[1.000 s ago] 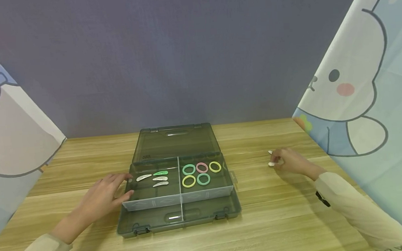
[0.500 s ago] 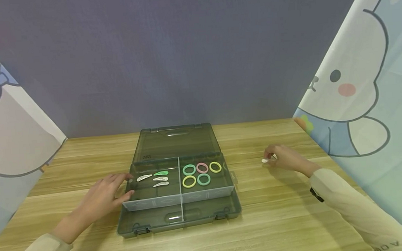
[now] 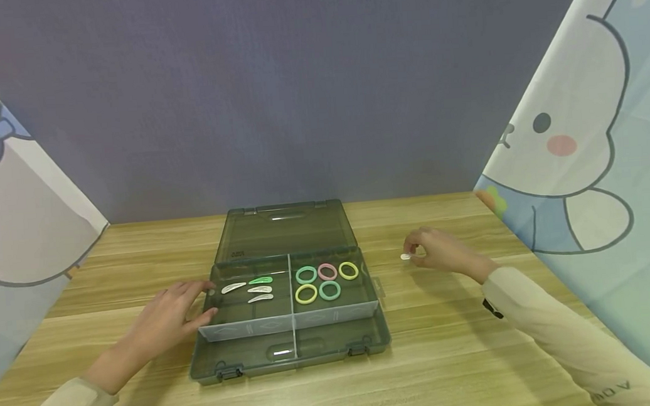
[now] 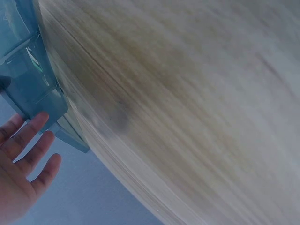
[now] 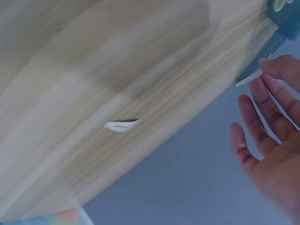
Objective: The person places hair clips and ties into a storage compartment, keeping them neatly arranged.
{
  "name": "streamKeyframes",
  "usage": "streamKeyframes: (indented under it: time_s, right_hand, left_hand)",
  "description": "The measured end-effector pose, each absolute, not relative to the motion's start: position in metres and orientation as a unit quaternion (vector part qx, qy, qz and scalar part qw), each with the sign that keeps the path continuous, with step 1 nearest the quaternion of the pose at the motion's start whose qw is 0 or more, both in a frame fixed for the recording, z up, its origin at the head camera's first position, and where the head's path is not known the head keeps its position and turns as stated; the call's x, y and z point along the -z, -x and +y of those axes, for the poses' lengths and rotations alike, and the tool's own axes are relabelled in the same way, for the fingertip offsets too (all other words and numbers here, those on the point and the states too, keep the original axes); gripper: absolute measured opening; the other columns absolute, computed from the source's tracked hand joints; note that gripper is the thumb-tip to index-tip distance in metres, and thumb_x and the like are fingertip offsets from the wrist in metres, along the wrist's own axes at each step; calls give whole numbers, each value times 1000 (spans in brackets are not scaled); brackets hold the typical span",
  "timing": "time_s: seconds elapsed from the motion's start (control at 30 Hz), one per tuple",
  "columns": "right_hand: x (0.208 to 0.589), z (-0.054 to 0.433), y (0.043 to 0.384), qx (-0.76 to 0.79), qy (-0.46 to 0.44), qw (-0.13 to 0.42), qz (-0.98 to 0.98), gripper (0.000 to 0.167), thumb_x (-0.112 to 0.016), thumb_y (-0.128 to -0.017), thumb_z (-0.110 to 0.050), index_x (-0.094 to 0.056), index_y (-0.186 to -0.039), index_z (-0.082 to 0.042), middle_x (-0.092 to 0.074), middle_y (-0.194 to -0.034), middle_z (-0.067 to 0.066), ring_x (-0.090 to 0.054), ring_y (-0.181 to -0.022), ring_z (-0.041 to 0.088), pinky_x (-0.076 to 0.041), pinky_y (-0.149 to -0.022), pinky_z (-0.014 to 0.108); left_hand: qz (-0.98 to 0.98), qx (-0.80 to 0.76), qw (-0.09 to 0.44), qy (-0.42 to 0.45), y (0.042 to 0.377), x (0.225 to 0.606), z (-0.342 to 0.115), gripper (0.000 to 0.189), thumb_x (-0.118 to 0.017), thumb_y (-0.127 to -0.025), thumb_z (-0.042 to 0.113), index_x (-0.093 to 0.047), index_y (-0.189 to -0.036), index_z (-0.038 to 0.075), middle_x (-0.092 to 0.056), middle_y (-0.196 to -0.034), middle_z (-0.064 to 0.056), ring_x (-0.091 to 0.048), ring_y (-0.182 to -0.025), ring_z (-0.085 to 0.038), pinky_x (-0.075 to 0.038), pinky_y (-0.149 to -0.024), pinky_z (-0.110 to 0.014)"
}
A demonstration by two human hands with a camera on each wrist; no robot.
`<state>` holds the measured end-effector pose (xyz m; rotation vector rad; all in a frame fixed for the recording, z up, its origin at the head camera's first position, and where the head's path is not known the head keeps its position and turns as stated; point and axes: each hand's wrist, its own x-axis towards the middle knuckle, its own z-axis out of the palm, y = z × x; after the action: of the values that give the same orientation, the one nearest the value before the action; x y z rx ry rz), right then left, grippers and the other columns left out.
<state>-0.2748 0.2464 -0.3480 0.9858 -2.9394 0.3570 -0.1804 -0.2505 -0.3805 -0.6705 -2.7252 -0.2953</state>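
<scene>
My right hand (image 3: 441, 250) pinches a white snap hair clip (image 5: 249, 78) between thumb and fingertips, over the table to the right of the storage box. The box (image 3: 343, 340), grey and see-through, lies with its lid raised. Its left compartment holds several snap clips, among them a green clip (image 3: 260, 280) and a white clip (image 3: 233, 287). Several hair ties sit in the right compartment, including a pink hair tie (image 3: 326, 271) and a yellow hair tie (image 3: 348, 270). At the box's left side, my left hand (image 3: 166, 318) rests its loosely spread fingers by the rim.
Another white snap clip (image 5: 121, 125) lies on the wooden table (image 3: 455, 357) in the right wrist view; the right hand hides it in the head view. The box's lid (image 3: 284, 231) leans back behind it. A dark grey panel (image 3: 295, 104) stands beyond the table.
My right hand has picked the white hair clip off the table and moved left with it, toward the box. The left hand and the box have stayed in place.
</scene>
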Motion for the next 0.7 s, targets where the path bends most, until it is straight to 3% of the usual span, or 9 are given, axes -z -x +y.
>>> streamKeyframes:
  time_s: [0.47, 0.7]
  right_hand:
    - [330, 199, 273, -98, -363, 36, -926, 11, -70, -78, -11, -65, -87, -14, -60, -82, -4, -55, -78, 15, -46, -66, 28]
    - [326, 176, 272, -104, -391, 31, -914, 11, -69, -78, -11, -66, -88, -12, -61, -84, -3, -57, -80, 15, -47, -93, 38]
  left_hand:
    - [-953, 102, 162, 235, 180, 381, -251, 39, -70, -78, 28, -57, -110, 9, -66, -105, -11, -62, -93, -33, -51, -73, -51]
    - [-952, 103, 162, 239, 181, 381, -251, 40, -70, -78, 28, -57, -111, 8, -65, -106, -12, -62, -95, -34, -50, -76, -53]
